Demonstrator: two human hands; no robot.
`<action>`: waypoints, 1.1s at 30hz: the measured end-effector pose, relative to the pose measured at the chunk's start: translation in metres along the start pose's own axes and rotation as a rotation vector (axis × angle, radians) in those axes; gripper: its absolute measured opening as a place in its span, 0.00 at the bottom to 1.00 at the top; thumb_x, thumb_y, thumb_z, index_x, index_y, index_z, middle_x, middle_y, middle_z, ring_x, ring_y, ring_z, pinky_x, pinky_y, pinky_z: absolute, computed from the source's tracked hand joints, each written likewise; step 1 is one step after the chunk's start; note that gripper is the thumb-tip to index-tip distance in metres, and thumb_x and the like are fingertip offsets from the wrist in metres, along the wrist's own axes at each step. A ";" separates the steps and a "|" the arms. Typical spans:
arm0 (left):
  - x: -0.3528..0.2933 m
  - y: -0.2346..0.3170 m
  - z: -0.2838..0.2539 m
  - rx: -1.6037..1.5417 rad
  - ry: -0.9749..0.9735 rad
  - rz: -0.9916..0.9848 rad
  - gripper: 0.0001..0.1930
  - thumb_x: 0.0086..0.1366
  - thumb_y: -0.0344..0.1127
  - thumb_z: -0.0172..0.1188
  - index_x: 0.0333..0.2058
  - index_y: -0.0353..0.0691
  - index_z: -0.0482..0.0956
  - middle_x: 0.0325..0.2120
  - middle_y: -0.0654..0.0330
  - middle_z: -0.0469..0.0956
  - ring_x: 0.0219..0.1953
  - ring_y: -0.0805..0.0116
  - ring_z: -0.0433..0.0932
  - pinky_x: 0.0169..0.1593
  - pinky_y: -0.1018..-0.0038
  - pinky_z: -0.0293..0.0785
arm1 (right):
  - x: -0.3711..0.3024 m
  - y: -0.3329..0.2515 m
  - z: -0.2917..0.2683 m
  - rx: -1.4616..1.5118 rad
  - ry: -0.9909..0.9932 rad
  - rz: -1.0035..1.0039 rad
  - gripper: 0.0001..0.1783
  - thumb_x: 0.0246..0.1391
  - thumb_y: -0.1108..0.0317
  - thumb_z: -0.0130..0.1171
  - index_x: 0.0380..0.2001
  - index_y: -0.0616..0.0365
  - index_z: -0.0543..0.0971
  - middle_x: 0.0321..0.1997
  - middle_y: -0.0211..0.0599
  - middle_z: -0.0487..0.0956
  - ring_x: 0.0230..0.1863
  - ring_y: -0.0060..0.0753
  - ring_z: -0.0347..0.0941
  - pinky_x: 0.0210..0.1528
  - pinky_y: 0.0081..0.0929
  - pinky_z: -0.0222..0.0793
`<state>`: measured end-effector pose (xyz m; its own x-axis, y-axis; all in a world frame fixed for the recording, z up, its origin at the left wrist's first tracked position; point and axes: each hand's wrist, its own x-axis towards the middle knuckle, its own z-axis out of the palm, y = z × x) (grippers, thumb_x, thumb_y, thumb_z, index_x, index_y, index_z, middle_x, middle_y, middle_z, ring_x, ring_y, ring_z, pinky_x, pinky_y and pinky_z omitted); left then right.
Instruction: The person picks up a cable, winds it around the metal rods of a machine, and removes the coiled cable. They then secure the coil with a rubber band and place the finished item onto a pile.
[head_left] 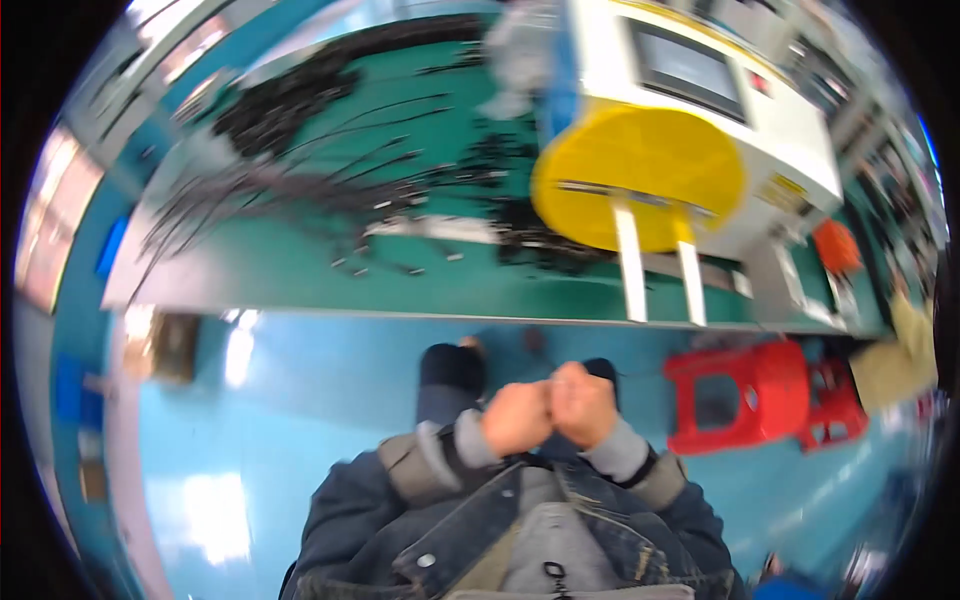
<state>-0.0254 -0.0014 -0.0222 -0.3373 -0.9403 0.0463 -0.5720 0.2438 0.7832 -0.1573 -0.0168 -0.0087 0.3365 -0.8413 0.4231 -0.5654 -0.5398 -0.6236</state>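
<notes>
My left hand (516, 418) and my right hand (584, 406) meet in front of my body, above my legs and short of the green workbench (400, 292). The fingers of both hands look curled closed, the knuckles side by side. Motion blurs them, and anything they might hold is hidden. On the bench beyond lie several black cables (330, 190) with small metal ends, spread to the left. A heap of black connectors (535, 240) sits near the bench's middle, beside a white machine (790, 140) with a round yellow plate (640, 165).
Two white bars (630, 265) project from the yellow plate toward the bench's front edge. The machine has a dark screen (685, 68). Right of my legs stands a red plastic stool (775, 395) on the blue floor. A carton (175, 347) is under the bench at left.
</notes>
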 end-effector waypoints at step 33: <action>-0.038 -0.111 -0.288 0.500 0.392 -0.139 0.05 0.55 0.31 0.56 0.30 0.39 0.73 0.28 0.56 0.73 0.34 0.56 0.72 0.41 0.69 0.67 | -0.011 0.020 -0.003 0.489 -0.372 0.459 0.12 0.54 0.65 0.53 0.35 0.65 0.74 0.21 0.34 0.75 0.21 0.19 0.70 0.24 0.18 0.65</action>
<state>0.2664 -0.0611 0.0672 0.0091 -0.9650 0.2621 -0.9014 0.1055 0.4199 -0.1744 -0.0183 -0.0238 0.4289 -0.8919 -0.1435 -0.3411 -0.0128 -0.9399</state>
